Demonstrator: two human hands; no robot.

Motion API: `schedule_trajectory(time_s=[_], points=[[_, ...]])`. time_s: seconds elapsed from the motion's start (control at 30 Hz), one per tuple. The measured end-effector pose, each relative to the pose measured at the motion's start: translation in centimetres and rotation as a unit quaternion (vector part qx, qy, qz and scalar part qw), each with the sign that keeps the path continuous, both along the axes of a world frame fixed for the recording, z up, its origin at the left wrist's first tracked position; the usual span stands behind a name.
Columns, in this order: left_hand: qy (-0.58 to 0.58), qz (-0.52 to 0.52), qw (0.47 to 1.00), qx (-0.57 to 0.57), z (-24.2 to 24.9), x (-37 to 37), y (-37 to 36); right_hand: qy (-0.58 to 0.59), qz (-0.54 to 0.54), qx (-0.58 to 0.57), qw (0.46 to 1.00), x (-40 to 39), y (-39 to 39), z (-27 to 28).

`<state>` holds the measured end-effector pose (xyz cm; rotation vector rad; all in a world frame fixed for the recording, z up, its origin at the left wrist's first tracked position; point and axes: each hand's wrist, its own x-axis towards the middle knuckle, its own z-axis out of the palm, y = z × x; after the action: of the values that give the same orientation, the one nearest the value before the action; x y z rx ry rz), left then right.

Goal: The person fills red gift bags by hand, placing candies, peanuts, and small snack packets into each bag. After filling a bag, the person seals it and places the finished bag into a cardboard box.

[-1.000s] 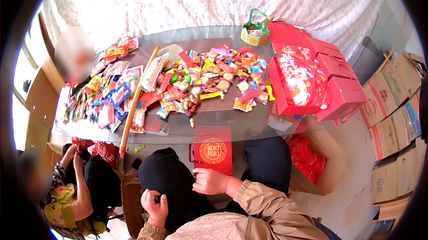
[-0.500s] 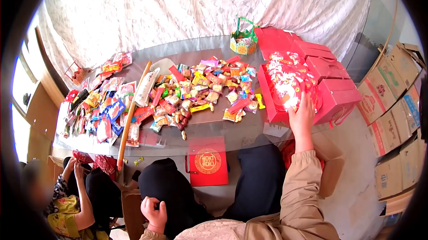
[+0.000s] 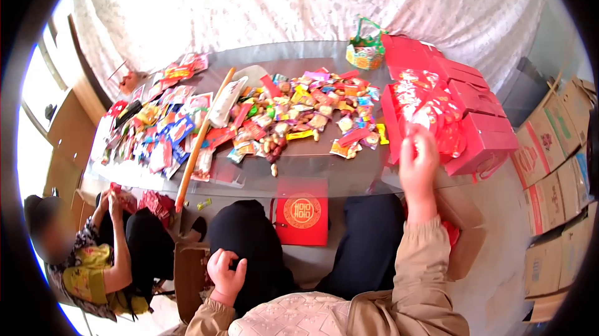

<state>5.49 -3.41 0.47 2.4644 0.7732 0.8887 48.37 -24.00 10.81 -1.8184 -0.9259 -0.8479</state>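
My right hand [image 3: 419, 164] is raised at the front edge of an open red box [image 3: 390, 125]. Its fingers are curled together, and whatever they hold, if anything, is hidden. Shiny red packets [image 3: 430, 102] with white and gold print fill that box, just beyond my fingertips. My left hand [image 3: 226, 272] rests on my thigh with its fingers curled in, and nothing shows in it. A red gift bag [image 3: 302, 219] with a gold round emblem is seen below the glass table edge, between my knees.
Wrapped sweets and nuts [image 3: 299, 111] cover the table's middle. Left of a wooden stick [image 3: 203, 142] lie more packets [image 3: 165, 127]. Closed red boxes [image 3: 486, 139] line the right end, by a green basket [image 3: 365, 52]. Another person [image 3: 93, 255] sits at left; cartons [image 3: 555, 161] stand right.
My right hand has drawn back slightly from the red packets, and its outstretched fingers have curled in. My left hand stays on my thigh. The whole view has shifted a little.
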Motion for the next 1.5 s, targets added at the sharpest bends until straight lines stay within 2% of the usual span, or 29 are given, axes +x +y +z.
schedule_trajectory(time_s=[0.03,0.1,0.17,0.2,0.23,0.3,0.37,0.4,0.63,0.73,0.83,0.87,1.0,1.13,1.23,1.27,1.33,1.37,1.4,1.5], points=[[0.022,-0.010,1.000,-0.005,0.9,0.0,-0.1,-0.063,0.053,-0.045,0.996,-2.5,0.7,0.5],[0.021,-0.026,0.995,-0.096,2.6,0.3,-0.6,-0.121,0.173,-0.106,0.972,-7.3,1.3,0.0],[-0.030,-0.087,0.972,-0.217,3.6,0.3,-1.2,-0.100,0.286,-0.100,0.948,-11.8,1.8,-1.7],[-0.095,-0.143,0.920,-0.351,3.9,0.8,-1.5,-0.119,0.337,-0.092,0.929,-14.0,2.1,-3.0],[-0.163,-0.194,0.844,-0.474,4.0,1.5,-1.8,-0.075,0.412,-0.107,0.902,-16.4,2.5,-3.3],[-0.260,-0.263,0.667,-0.647,4.3,3.4,-2.6,-0.076,0.491,-0.104,0.861,-20.9,3.1,-4.5],[-0.248,-0.293,0.516,-0.766,2.5,2.7,-1.6,-0.104,0.525,-0.157,0.830,-23.5,3.1,-4.9],[-0.247,-0.281,0.526,-0.763,2.5,3.2,-1.5,-0.103,0.535,-0.172,0.821,-24.4,3.1,-5.8],[-0.230,-0.322,0.509,-0.765,1.2,2.4,-1.2,-0.049,0.543,-0.193,0.816,-25.4,2.2,-7.6],[-0.212,-0.320,0.536,-0.752,-1.3,1.3,0.1,-0.053,0.540,-0.195,0.817,-25.6,2.5,-7.3],[-0.239,-0.262,0.589,-0.727,2.6,1.9,-0.7,-0.064,0.555,-0.219,0.800,-25.1,2.8,-7.4],[-0.274,-0.226,0.589,-0.726,3.3,2.3,-1.1,-0.053,0.558,-0.207,0.802,-24.9,2.9,-7.2],[-0.249,-0.267,0.613,-0.701,2.4,2.1,0.5,-0.020,0.540,-0.180,0.822,-23.6,2.6,-6.9],[-0.222,-0.239,0.702,-0.633,2.3,3.2,0.7,-0.001,0.498,-0.147,0.854,-22.6,2.8,-6.8],[-0.131,-0.258,0.831,-0.475,1.3,4.2,1.0,0.027,0.487,-0.116,0.865,-22.5,3.0,-6.7],[-0.103,-0.258,0.857,-0.433,1.5,4.6,0.8,0.038,0.484,-0.104,0.868,-22.6,3.1,-6.8],[-0.068,-0.231,0.907,-0.347,-1.4,5.2,0.7,0.064,0.497,-0.086,0.861,-22.7,3.2,-7.3],[-0.050,-0.217,0.927,-0.302,-1.8,5.6,0.4,0.113,0.505,-0.078,0.852,-22.9,3.2,-7.2],[-0.048,-0.188,0.959,-0.208,-2.1,6.0,-0.1,0.162,0.512,-0.069,0.841,-23.4,3.2,-7.2],[0.030,-0.123,0.991,-0.050,-1.6,6.4,-0.8,0.350,0.517,-0.060,0.779,-24.6,3.8,-6.7]])
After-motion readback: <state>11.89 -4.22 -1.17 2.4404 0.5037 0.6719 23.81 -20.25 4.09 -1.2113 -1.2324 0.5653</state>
